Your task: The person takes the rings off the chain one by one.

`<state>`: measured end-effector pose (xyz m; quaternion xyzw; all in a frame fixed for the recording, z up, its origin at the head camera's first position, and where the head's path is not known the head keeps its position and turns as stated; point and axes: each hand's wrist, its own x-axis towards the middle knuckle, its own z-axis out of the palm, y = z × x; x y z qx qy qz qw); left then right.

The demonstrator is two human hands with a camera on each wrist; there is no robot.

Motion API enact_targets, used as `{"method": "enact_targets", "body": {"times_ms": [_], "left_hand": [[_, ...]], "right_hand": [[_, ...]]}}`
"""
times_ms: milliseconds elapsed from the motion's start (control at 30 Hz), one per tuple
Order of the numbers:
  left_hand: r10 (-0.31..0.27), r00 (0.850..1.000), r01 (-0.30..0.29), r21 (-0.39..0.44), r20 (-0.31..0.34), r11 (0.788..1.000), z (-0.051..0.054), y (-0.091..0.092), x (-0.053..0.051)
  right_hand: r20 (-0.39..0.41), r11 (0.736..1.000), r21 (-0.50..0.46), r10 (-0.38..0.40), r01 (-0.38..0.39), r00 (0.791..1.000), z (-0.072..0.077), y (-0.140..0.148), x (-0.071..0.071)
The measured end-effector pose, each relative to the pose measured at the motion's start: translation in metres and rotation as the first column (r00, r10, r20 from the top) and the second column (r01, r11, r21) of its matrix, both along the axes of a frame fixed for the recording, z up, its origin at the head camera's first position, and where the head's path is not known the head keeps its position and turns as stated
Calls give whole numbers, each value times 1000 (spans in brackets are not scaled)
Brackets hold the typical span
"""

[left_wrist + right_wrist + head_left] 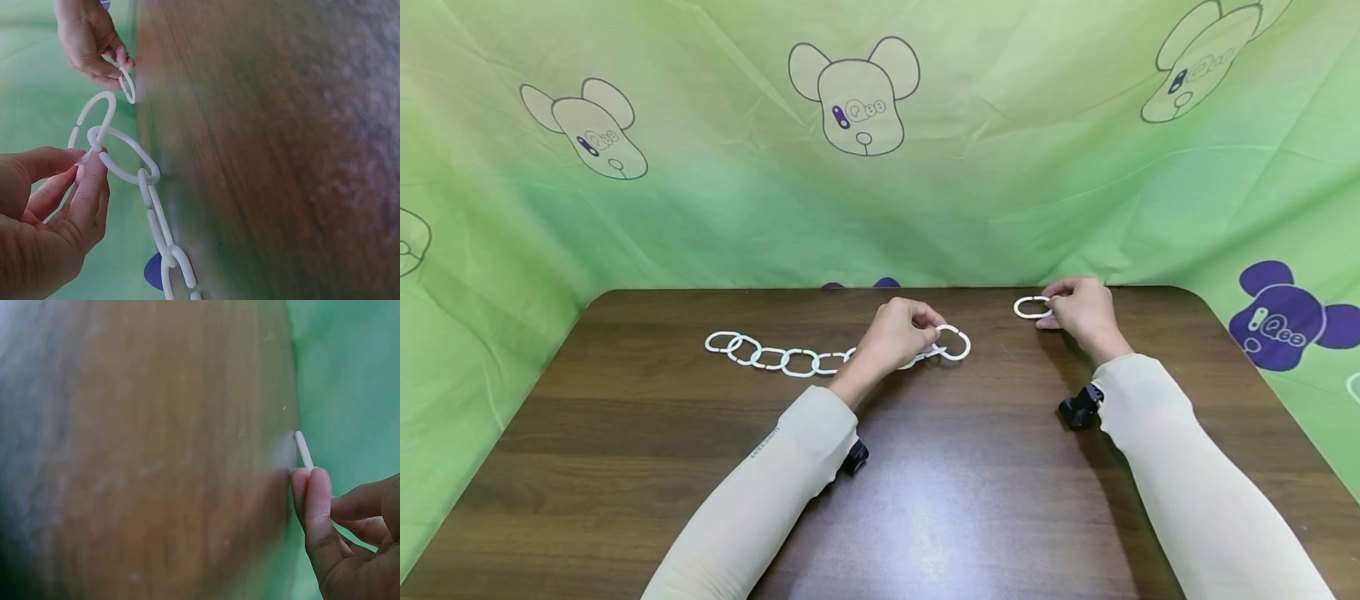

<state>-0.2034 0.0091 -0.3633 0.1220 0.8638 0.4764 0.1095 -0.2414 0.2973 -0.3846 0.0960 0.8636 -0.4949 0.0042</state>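
On the tabletop (925,492) the chain (800,376) runs leftward from the left hand (897,333), whose grip pinches its end link (109,119); holding steady with that link's gap uncovered seems best; slightly farther, well apart, the right hand (1081,310) pinches a loose link (304,450) by one end; leaving its other end clear should help.

You can pass a hand between your left sleeve (767,500) and right sleeve (1187,483), toward the far edge of the desk (940,467) and into the gap separating the chain (800,375) from the single link (1032,317) in your right hand (1084,312). The green curtain (970,183) bounds the far edge; from your left hand (898,333) toward the far left corner, the chain blocks low passage.
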Motion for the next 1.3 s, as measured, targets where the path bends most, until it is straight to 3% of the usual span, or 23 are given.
{"method": "enact_targets", "body": {"times_ms": [500, 800, 1000, 1300], "left_hand": [[-1, 999, 1, 3, 44, 1000, -2, -1, 0], [16, 994, -23, 68, 108, 997, -4, 1, -1], [11, 994, -17, 58, 106, 998, -5, 1, -1], [-3, 997, 0, 35, 81, 999, -4, 1, 0]], "right_hand": [[-10, 997, 83, 3, -2, 1000, -8, 8, -5], [-8, 996, 84, 5, -4, 1000, -9, 8, -7], [-4, 999, 52, 13, -13, 1000, -9, 8, -6], [-5, 995, 90, 38, -37, 999, 0, 5, 1]]}}
